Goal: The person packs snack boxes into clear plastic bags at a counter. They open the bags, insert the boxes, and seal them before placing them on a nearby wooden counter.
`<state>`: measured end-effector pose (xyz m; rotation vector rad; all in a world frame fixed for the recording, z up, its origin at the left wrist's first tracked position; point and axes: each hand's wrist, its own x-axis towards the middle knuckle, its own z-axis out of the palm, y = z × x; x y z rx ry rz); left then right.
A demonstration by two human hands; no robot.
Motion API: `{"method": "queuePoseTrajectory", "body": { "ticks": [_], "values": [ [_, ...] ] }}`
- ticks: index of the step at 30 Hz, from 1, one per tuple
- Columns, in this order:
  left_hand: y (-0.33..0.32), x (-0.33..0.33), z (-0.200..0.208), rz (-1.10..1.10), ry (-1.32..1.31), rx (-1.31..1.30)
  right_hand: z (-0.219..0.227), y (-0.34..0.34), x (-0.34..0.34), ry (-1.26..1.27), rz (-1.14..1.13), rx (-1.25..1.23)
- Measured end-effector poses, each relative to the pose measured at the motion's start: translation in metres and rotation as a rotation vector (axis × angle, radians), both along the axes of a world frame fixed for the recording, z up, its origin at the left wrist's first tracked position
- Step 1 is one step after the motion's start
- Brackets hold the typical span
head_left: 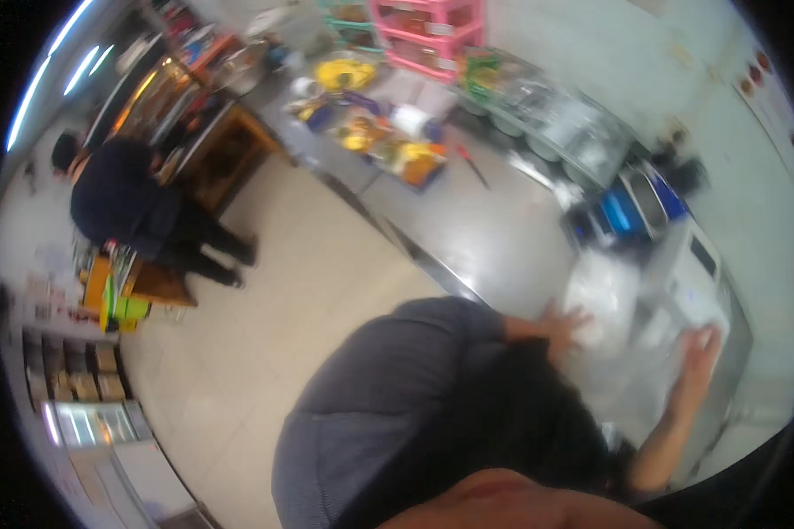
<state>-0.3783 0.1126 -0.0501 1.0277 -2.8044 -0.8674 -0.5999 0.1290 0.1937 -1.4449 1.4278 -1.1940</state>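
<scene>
My left hand (563,333) reaches over the steel counter, its fingers stretched apart against the side of a white, plastic-looking bundle (602,300). My right hand (699,353) is by the near edge of a white box-shaped machine (686,278) with a small dark panel. Blur hides whether its fingers grip anything. Crumpled clear plastic (626,375) spreads between my two hands. What lies inside the bundle cannot be made out.
A blue and black device (622,216) stands behind the bundle. Further along the counter (512,238) lie a red-handled knife (473,166), trays of yellow food (410,163) and a grey container rack (547,119). Pink drawers (428,35) stand at the back. Another person (132,194) bends over at far left.
</scene>
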Motion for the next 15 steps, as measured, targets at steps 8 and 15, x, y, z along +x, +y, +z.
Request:
{"method": "queuePoseTrajectory", "body": {
  "ticks": [8, 15],
  "values": [
    [-0.026, 0.049, 0.179, 0.095, 1.517, 1.625, -0.002, -0.079, 0.026, -0.695, -0.122, 0.057],
    [-0.031, 0.122, 0.177, 0.31, 1.384, 1.227, -0.027, -0.075, 0.063, -0.54, -0.186, 0.268]
  ]
}}
